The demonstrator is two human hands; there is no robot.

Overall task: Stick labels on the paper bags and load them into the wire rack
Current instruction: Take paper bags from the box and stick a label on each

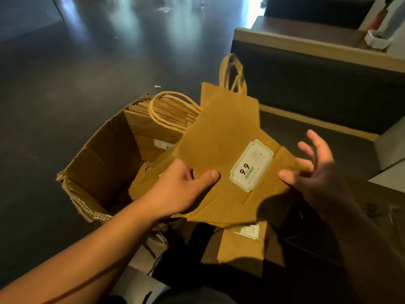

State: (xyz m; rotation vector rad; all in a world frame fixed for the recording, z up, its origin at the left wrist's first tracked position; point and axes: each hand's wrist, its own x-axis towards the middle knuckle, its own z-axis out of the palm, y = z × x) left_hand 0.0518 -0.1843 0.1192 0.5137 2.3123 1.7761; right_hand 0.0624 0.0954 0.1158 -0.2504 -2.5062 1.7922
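Kraft-brown paper bag (223,150) lies flat between both hands, its long axis running away from the person, handles (233,73) at the far end — label (251,165) facing up. Left hand (182,189) pinches the near-left edge, thumb on top; right hand (315,165) touches the right edge, fingers (306,148) spread loose. No wire rack is visible.

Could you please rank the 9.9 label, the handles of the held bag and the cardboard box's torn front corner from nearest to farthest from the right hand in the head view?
From the right hand:
1. The 9.9 label, just left of its thumb on the held bag.
2. The handles, up at the bag's far end.
3. The torn front corner of the cardboard box, far left.
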